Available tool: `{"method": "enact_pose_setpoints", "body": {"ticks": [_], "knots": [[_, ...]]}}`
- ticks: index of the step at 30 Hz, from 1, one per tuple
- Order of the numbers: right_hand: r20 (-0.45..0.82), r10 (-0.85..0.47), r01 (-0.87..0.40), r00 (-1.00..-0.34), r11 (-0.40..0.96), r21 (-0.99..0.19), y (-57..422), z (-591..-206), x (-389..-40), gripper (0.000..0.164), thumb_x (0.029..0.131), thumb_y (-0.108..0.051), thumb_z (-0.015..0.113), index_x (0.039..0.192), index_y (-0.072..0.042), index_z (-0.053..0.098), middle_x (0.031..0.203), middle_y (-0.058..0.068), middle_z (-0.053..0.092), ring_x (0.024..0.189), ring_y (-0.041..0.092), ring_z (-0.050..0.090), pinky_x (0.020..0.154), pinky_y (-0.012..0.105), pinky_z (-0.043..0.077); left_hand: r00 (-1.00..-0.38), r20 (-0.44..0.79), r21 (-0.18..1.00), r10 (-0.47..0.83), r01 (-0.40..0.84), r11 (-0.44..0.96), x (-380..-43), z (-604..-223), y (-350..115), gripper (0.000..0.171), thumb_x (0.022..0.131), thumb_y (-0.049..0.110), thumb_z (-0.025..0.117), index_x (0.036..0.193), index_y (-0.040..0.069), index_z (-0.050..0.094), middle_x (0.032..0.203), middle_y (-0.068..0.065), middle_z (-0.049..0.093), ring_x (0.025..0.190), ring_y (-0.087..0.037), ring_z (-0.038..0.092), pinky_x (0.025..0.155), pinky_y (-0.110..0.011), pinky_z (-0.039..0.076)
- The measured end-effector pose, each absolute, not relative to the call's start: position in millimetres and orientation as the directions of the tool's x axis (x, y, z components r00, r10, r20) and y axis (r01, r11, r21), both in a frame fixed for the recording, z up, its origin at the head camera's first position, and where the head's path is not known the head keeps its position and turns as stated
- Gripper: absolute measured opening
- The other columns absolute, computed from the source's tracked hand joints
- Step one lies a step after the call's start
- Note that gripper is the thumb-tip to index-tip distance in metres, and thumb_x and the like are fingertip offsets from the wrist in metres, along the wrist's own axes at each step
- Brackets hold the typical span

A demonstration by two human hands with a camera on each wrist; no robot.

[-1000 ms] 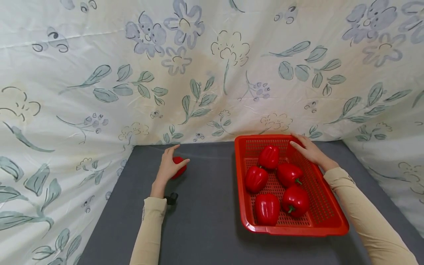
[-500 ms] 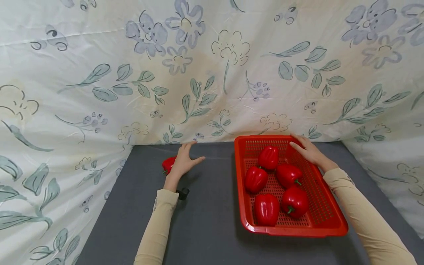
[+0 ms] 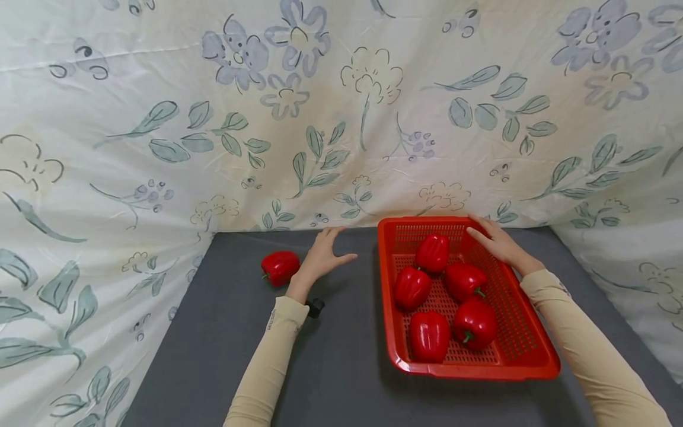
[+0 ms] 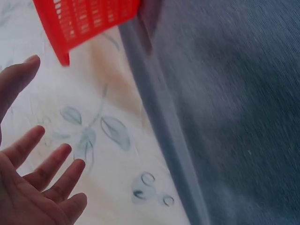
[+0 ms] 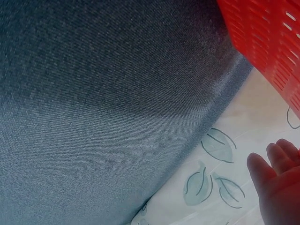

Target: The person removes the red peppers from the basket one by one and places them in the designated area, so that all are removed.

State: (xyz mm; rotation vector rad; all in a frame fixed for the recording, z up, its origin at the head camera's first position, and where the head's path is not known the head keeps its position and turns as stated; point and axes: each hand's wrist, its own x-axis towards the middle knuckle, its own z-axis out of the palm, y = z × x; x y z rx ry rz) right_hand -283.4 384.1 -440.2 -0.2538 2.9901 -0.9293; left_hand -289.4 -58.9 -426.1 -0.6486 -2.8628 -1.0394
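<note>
Over the last second the left hand (image 3: 322, 258) has slid away from the lone red bell pepper (image 3: 280, 268) and toward the red basket (image 3: 480, 373), so it now hovers between the two, nearer the pepper. That pepper, partly hidden by the hand a second ago, now lies in full view on its side, well to the left of the basket, its green stem pointing away from it. The basket, the five red peppers (image 3: 430, 337) inside it and the right hand (image 3: 501, 244) match the earlier frames. The left hand is released: fingers stretched forward and spread, thumb parted and aimed at the basket's left wall, nothing in its grasp. The right hand lies at the basket's far right corner, fingers extended along the rim and thumb set apart over the inside; its grip is loose, not clenched, though how firmly it touches the rim I cannot tell.
</note>
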Motion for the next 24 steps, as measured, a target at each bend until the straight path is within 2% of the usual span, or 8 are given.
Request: {"method": "enact_pose_setpoints", "body": {"ticks": [9, 18, 24], "knots": [[0.055, -0.158, -0.161, -0.986, 0.814, -0.558, 383.9, -440.1, -286.2, 0.065, 0.098, -0.044, 0.037, 0.148, -0.006, 0.018, 0.147, 0.031, 0.018, 0.133, 0.051, 0.014, 0.102, 0.068, 0.013, -0.865, 0.161, 0.583, 0.475, 0.472, 0.662, -285.5, -413.1, -30.0, 0.075, 0.078, 0.042, 0.071, 0.14, 0.014, 0.039, 0.143, -0.007, 0.037, 0.129, -0.025, 0.036, 0.103, -0.046, 0.037], [0.052, -0.144, -0.148, -0.988, 0.821, -0.551, 384.4, -441.2, -286.9, 0.066, 0.098, -0.046, 0.036, 0.148, -0.007, 0.016, 0.146, 0.032, 0.017, 0.132, 0.051, 0.014, 0.101, 0.068, 0.013, -0.786, 0.166, 0.508, 0.595, 0.586, 0.632, -283.1, -406.1, 1.5, 0.073, 0.079, 0.044, 0.068, 0.14, 0.018, 0.038, 0.144, -0.004, 0.037, 0.129, -0.022, 0.036, 0.102, -0.043, 0.039], [0.03, -0.131, -0.127, -0.991, 0.831, -0.542, 382.6, -440.0, -285.9, 0.067, 0.098, -0.047, 0.034, 0.149, -0.009, 0.014, 0.146, 0.032, 0.016, 0.132, 0.052, 0.014, 0.101, 0.068, 0.014, -0.744, 0.127, 0.504, 0.656, 0.618, 0.603, -280.1, -404.7, 19.2, 0.072, 0.079, 0.043, 0.069, 0.14, 0.02, 0.038, 0.141, -0.004, 0.038, 0.126, -0.021, 0.038, 0.099, -0.043, 0.043]]}}
